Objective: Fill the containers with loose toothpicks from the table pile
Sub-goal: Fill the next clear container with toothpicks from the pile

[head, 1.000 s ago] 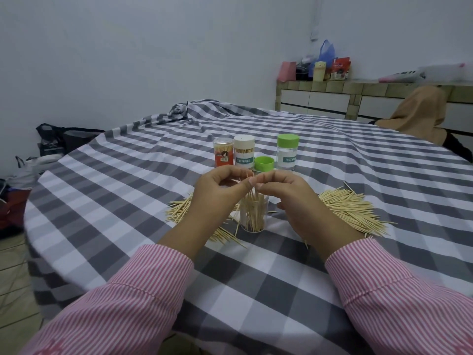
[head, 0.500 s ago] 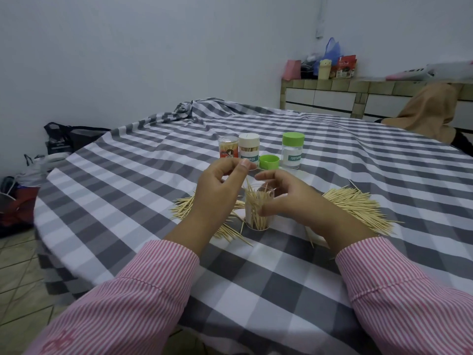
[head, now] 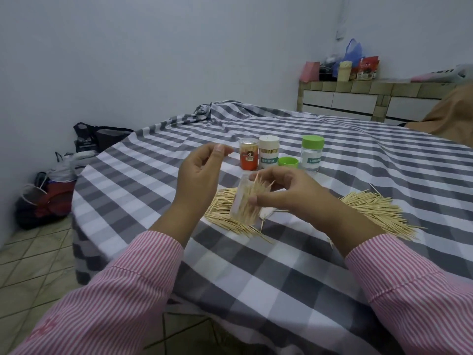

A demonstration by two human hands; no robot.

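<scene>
Gripping clear container (head: pixel 244 203) in right hand (head: pixel 289 190) — tilted, toothpick tips leaning rightward, lifted above table pile (head: pixel 376 213); left hand (head: pixel 202 178) just beside, fingers curled, apparently empty.

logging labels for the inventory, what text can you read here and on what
"TOOTHPICK" on the teal label of the white-lidded jar.
"TOOTHPICK", cut off at the edge, on the teal label of the green-lidded jar.
Orange jar: a small label with a picture, its print too small to read.
Red packet on the far counter: print too blurred to read.
Clear jar gripped by the right hand: no text visible.
</scene>
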